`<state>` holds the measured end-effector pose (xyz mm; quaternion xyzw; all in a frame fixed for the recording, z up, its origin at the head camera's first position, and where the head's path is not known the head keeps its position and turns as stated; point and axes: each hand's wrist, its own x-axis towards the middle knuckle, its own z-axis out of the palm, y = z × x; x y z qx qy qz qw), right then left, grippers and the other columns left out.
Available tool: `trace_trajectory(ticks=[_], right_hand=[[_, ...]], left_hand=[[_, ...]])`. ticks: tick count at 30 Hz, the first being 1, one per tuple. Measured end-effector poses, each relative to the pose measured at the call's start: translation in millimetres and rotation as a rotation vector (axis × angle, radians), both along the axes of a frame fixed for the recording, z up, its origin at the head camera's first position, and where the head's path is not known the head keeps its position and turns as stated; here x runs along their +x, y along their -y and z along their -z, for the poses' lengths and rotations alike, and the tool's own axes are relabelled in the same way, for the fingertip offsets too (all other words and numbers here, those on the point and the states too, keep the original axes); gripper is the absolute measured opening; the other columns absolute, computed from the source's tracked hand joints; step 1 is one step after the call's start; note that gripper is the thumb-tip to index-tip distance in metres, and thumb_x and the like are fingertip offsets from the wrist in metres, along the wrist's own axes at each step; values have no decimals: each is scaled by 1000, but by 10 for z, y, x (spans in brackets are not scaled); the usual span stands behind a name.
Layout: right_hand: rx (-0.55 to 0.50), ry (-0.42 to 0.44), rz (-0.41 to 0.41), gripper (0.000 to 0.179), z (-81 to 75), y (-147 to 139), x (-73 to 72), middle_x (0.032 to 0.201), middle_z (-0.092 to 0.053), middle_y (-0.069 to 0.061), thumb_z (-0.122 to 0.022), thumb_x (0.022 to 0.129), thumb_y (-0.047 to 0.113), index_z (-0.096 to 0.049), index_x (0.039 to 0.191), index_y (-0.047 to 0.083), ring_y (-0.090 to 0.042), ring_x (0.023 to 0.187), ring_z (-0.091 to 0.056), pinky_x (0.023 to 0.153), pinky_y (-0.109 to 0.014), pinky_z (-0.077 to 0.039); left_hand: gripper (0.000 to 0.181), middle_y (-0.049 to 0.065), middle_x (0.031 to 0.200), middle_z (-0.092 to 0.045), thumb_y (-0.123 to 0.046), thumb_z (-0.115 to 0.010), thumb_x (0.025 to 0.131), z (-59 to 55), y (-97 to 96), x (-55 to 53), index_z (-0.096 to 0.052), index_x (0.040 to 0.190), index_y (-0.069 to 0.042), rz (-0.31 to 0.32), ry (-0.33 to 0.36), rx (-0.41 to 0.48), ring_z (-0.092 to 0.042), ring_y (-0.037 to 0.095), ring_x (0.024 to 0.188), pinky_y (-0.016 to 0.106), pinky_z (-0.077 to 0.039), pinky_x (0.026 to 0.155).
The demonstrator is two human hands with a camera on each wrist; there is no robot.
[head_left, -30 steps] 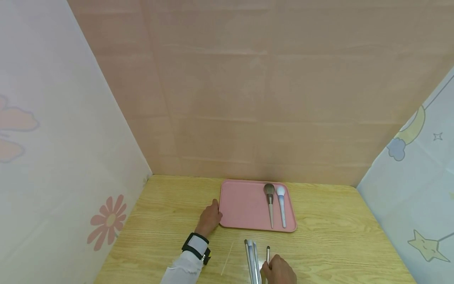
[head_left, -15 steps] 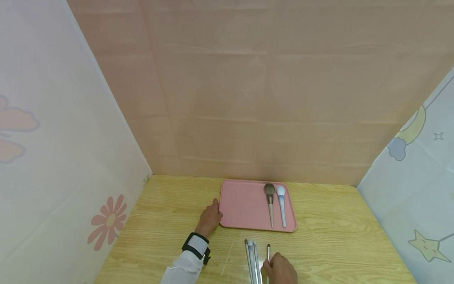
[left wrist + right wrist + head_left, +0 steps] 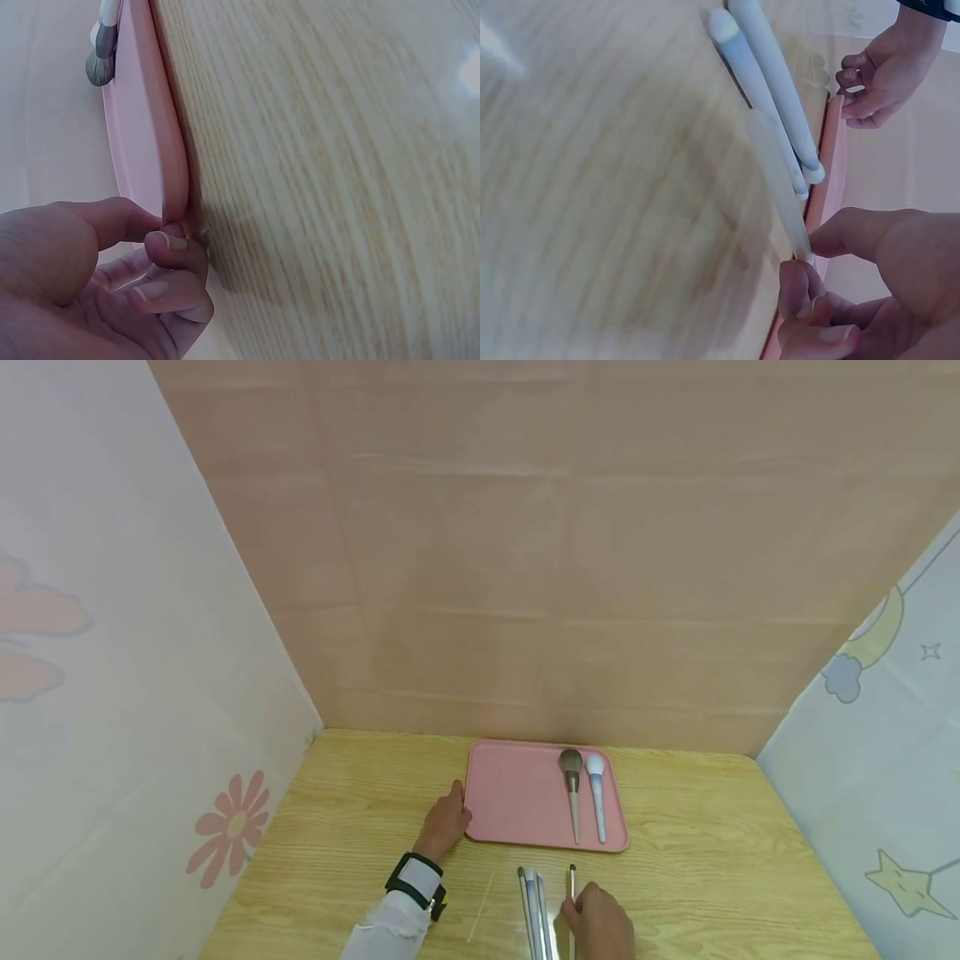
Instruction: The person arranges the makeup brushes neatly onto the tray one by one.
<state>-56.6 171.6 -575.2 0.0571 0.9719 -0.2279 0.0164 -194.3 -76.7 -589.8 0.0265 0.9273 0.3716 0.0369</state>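
Observation:
My left hand (image 3: 442, 822) holds the left edge of a pink tray (image 3: 513, 793). In the left wrist view, thumb and fingertips pinch its rim (image 3: 174, 161). Near the front of the table, my right hand (image 3: 602, 925) pinches a slim makeup brush (image 3: 573, 887) with a small dark tip. Its pale handle (image 3: 776, 176) points away from the fingers in the right wrist view. Several other slim makeup brushes (image 3: 534, 906) lie side by side just left of that hand. On the tray's right side lie a large brown-bristled brush (image 3: 572, 768) and a white-bristled brush (image 3: 596, 785).
The wooden table (image 3: 697, 852) reaches back to a tan cloth wall (image 3: 465, 610). White patterned panels stand at the left (image 3: 150, 677) and right (image 3: 885, 760). A thin pale strip (image 3: 482, 906) lies on the table between the left forearm and the loose brushes.
My right hand has shifted slightly right, and the brush it pinches has moved a little right and forward, away from the other brushes. The left hand stays on the tray edge.

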Motion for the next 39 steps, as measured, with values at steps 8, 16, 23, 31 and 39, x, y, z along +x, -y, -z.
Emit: trace_trajectory(ticks=[8,16,23,31,39], right_hand=[[12,-58,-23,20,-77,-51,-86,64,-56,0,-66,85,20,-59,72,6,-13,56,-50,51,-34,-44],[-14,-78,-43,24,-133,-57,-171,61,-51,2,-65,87,18,-59,66,9,-11,53,-45,47,-27,-38],[-14,-85,-45,33,-217,-52,-258,56,-46,3,-64,87,17,-52,56,12,-10,50,-40,46,-26,-34],[-8,-171,-59,24,-285,-58,-367,55,-46,3,-63,85,15,-52,64,11,-11,49,-41,44,-27,-34],[-22,-177,-63,23,-313,-35,-470,58,-47,2,-63,86,16,-54,67,10,-10,49,-42,43,-26,-34]], left_hand=[[22,6,70,-50,-2,-55,94,32,-16,-23,-46,114,2,-7,34,25,-44,18,58,29,-30,50],[22,6,72,-49,-3,-52,96,49,-2,-35,-44,116,2,3,53,60,-46,18,60,29,-31,50],[18,3,71,-46,-2,-49,97,48,18,-22,-44,114,2,32,37,73,-43,16,59,28,-31,50],[15,5,74,-46,-3,-43,101,29,-10,2,-43,115,2,49,60,71,-43,16,60,27,-31,51],[16,4,73,-46,-5,-44,101,31,-29,-29,-43,116,0,34,80,66,-44,15,59,27,-31,51]])
